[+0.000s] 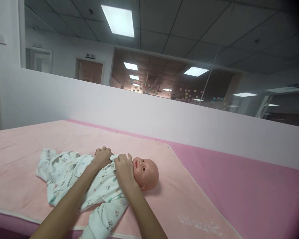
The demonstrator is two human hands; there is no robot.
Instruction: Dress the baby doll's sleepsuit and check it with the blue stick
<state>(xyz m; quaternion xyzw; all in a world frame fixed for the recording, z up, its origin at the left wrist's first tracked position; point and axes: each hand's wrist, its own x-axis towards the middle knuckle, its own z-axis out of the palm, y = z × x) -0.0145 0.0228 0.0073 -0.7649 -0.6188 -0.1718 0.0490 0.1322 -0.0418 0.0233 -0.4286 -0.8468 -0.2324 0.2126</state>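
A baby doll point(149, 174) with a bald head lies on its back, its head toward the right. It wears a white baby romper point(64, 172) with small printed figures. My left hand point(103, 159) is closed at the doll's far arm, where a bit of the doll's hand shows beside my fingers. Up by the doll's neck and far shoulder, my right hand point(124, 167) grips the romper's cloth, its fingers partly hidden. A fold of white fabric runs between my hands. The near sleeve point(102, 219) stretches toward me over the edge of the bed.
Under the doll spreads a peach pad point(20, 146) with a pale border, laid over a pink mat point(234, 182). A low white wall point(139, 113) runs along the far side, topped by glass panels. Faint lettering marks the pad at lower right.
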